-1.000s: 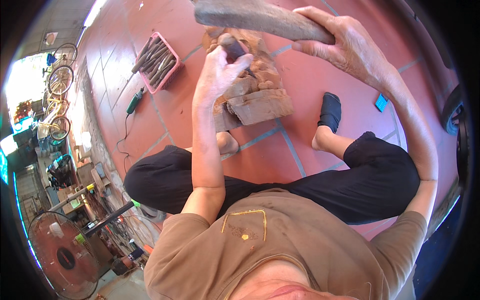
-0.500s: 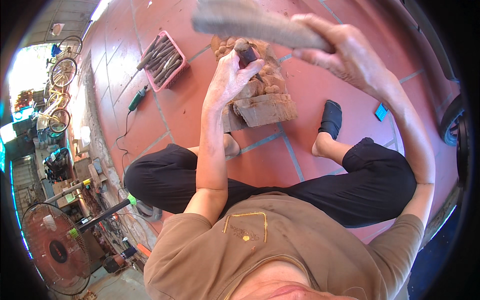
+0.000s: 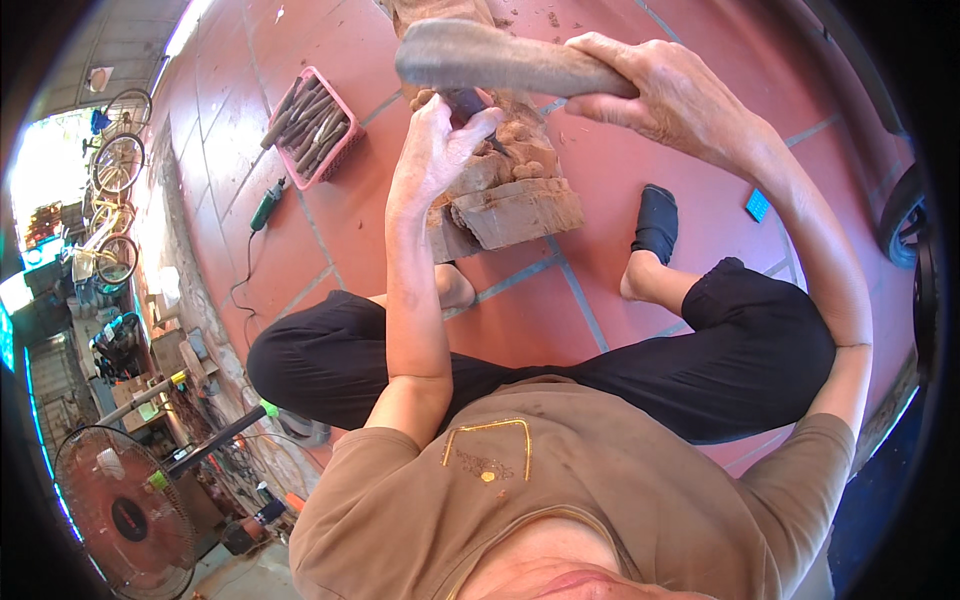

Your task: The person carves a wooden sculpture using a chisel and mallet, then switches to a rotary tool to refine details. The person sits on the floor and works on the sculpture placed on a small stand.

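A brown block of carved wood lies on the tiles between my feet, its top worked into rounded shapes. My left hand is wrapped around the dark handle of a chisel, whose blade slants down onto the carving. My right hand grips the thin end of a wooden mallet. The mallet's thick end is over the top of the chisel handle and hides part of it; whether the two touch I cannot tell.
A pink basket full of chisels stands to the left, near a green corded power tool. A blue object lies right of my foot. A standing fan is at lower left, bicycles beyond. A wheel is far right.
My right hand has brought the mallet down toward the chisel, and its blur is gone. The whole view has shifted slightly. My left hand keeps its hold on the chisel.
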Motion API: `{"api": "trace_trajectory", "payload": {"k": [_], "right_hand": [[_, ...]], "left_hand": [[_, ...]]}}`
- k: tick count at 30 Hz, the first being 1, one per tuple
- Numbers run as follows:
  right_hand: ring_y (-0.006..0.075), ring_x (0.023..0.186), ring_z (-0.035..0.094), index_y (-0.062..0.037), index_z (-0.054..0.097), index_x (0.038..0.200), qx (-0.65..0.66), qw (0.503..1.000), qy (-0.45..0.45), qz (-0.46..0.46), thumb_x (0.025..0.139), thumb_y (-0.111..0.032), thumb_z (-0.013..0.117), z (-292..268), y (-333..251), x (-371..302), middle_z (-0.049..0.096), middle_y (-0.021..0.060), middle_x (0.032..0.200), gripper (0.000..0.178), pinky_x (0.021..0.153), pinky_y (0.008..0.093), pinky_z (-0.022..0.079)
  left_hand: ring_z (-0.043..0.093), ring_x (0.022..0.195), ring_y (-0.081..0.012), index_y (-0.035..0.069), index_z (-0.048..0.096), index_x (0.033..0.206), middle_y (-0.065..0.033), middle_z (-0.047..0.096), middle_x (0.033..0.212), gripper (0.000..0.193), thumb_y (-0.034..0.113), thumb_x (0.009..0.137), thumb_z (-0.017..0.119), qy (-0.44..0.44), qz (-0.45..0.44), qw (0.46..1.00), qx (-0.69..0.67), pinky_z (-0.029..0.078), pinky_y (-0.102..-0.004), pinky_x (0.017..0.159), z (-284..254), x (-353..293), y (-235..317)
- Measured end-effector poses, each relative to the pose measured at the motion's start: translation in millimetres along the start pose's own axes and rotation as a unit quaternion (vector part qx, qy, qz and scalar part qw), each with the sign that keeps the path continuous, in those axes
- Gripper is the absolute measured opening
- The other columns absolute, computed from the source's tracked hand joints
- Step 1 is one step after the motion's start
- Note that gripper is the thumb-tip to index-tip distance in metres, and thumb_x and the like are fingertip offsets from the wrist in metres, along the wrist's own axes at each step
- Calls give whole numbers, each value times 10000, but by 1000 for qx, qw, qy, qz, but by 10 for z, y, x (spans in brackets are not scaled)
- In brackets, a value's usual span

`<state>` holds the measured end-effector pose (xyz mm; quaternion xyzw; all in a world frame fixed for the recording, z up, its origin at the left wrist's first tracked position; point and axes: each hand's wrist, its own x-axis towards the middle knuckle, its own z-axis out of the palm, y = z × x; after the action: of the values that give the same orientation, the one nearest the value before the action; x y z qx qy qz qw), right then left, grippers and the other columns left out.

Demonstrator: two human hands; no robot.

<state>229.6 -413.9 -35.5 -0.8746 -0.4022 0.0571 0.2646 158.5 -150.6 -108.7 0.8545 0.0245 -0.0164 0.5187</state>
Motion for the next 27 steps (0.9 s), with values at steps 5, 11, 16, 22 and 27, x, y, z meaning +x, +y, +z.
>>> {"api": "trace_trajectory", "payload": {"k": [5, 11, 16, 22, 27], "right_hand": [[363, 705, 624, -53, 592, 1255, -8, 1000, -6, 26, 891, -362, 715, -48, 96, -36, 651, 205, 785, 493, 660, 440, 468], [404, 839, 655, -21, 595, 1256, 44, 998, 4, 48, 893, -357, 716, -191, 106, -62, 678, 242, 911, 509, 744, 452, 502], [427, 915, 671, -6, 600, 1248, 46, 997, 9, 60, 896, -380, 709, -299, 69, -56, 688, 269, 968, 525, 788, 470, 512], [441, 899, 665, -6, 602, 1240, 40, 997, 2, 73, 885, -409, 715, -301, 5, -65, 685, 274, 951, 549, 777, 480, 509], [460, 867, 656, -10, 602, 1231, -11, 999, -10, 46, 882, -415, 714, -251, 55, -60, 680, 276, 923, 547, 758, 500, 505]], "left_hand": [[596, 730, -95, -8, 664, 1009, -46, 676, 838, 217, 179, 912, 717, 13, 19, 997, -80, 496, -264, 664, -85, -3, -119], [598, 699, -97, 4, 670, 979, -57, 685, 852, 161, 153, 925, 697, 58, 5, 980, -190, 492, -243, 630, -139, 10, -245], [602, 724, -93, 5, 670, 978, -58, 687, 864, 134, 121, 917, 695, 57, 13, 981, -183, 492, -242, 652, -128, -8, -110], [621, 819, -100, 10, 648, 987, -66, 690, 919, 113, 57, 891, 684, 5, 22, 992, -125, 498, -253, 717, -242, -130, 88], [631, 930, -110, 35, 640, 1021, -51, 700, 1009, 165, -5, 861, 660, -60, 36, 995, -65, 503, -275, 837, -215, -197, 110]]}}
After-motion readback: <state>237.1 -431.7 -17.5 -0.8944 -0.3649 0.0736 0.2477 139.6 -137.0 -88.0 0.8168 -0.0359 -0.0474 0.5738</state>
